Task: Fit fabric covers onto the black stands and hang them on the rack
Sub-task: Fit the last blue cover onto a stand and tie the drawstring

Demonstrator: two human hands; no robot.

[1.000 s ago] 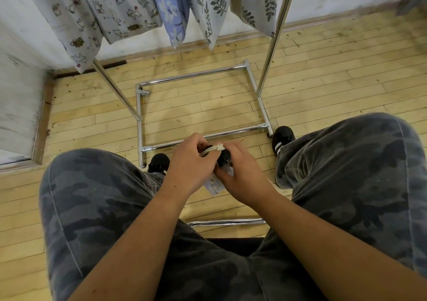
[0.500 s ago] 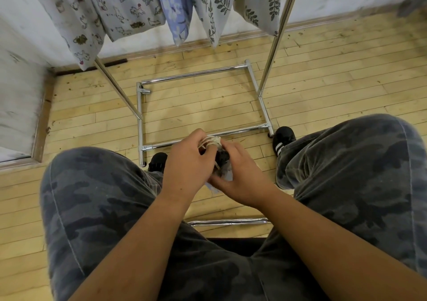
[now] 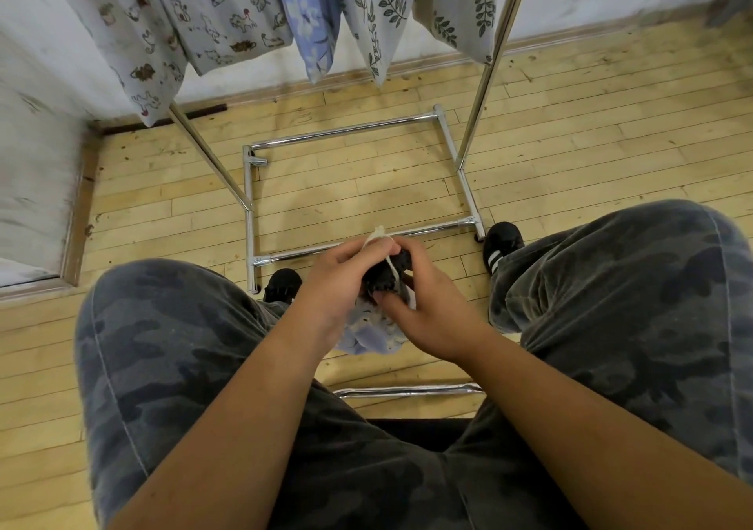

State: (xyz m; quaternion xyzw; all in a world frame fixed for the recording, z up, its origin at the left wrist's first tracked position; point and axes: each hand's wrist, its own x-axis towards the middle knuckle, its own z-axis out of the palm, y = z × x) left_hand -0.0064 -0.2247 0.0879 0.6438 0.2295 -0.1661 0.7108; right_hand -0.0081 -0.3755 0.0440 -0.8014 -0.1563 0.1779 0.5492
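Cord [image 3: 379, 233] raised | left fingers [image 3: 366, 250] pinch it | right fingers [image 3: 413, 256] grip black stand [image 3: 379, 277] | lilac cover [image 3: 366, 336] bunched below

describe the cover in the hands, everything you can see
The cover is soft pale-blue fabric with a faint print, bunched and hanging below both hands. Its top sits by a black stand, partly hidden. A cream string crosses the stand and sticks up past the left hand, which pinches it; the right hand holds the stand's other side.

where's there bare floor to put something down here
Bare floor inside the rack base rails, and right of its upright. Crowded between the knees: left hand and right hand grip the black stand and fabric cover.
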